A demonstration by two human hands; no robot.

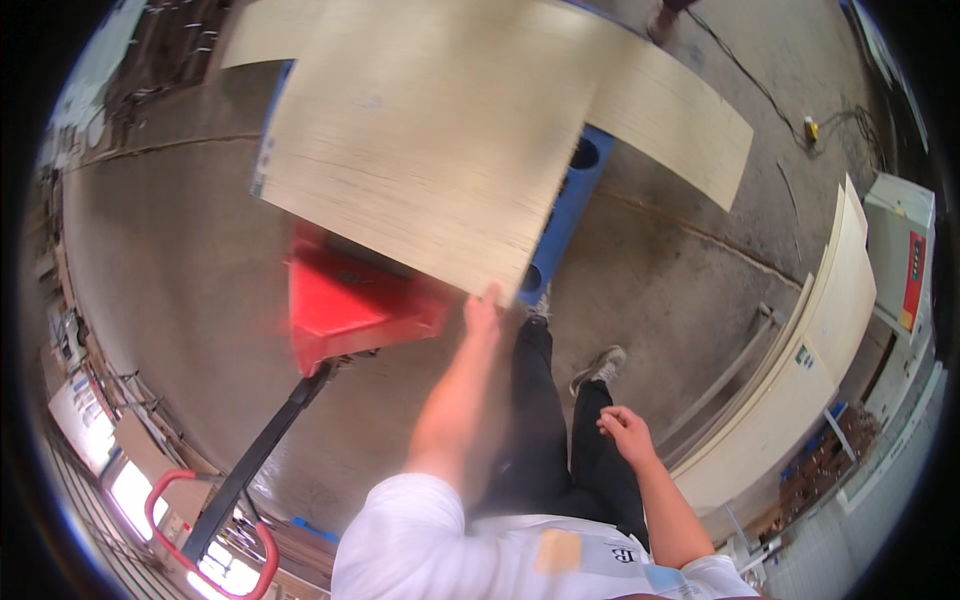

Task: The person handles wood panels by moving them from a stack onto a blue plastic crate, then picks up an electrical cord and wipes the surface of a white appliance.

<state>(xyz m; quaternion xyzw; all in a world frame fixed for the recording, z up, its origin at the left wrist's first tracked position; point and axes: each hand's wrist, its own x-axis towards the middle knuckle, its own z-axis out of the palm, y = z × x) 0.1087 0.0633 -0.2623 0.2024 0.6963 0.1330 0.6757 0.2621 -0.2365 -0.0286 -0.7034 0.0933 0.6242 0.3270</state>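
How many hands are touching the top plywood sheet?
1. The left hand grips the near corner of the sheet. The right hand hangs free beside the leg, loosely curled and holding nothing. No other hands in view.

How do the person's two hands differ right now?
The left hand reaches forward on an outstretched arm and touches the corner of the pale wood sheet; the right hand hangs low beside the leg, touching nothing. The left fingers are hidden at the sheet's edge; the right fingers curl loosely. Both are bare.
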